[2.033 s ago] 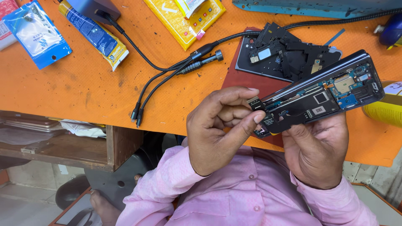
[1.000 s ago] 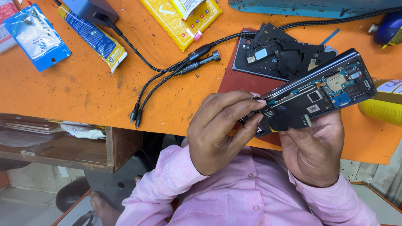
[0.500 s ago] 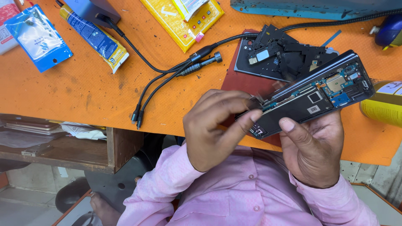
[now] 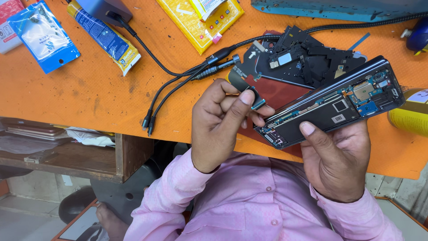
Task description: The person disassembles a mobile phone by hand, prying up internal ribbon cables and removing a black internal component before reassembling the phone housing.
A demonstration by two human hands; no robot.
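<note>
- Gripping an opened black phone chassis with exposed circuit boards, right hand holds it above the orange table.
- Left hand pinches a small dark rectangular component just left of the chassis.
- Black braided cables lie farther left.

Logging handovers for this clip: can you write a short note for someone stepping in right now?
Left hand: pinches a small dark part between thumb and fingertips, just left of the phone.
Right hand: holds the phone from below, thumb on its face, over the edge of the orange table.
Done: phone is open, its boards bare; black covers lie on the table behind it.
Left: phone not closed, covers not back on. Cables lie to the left.
</note>
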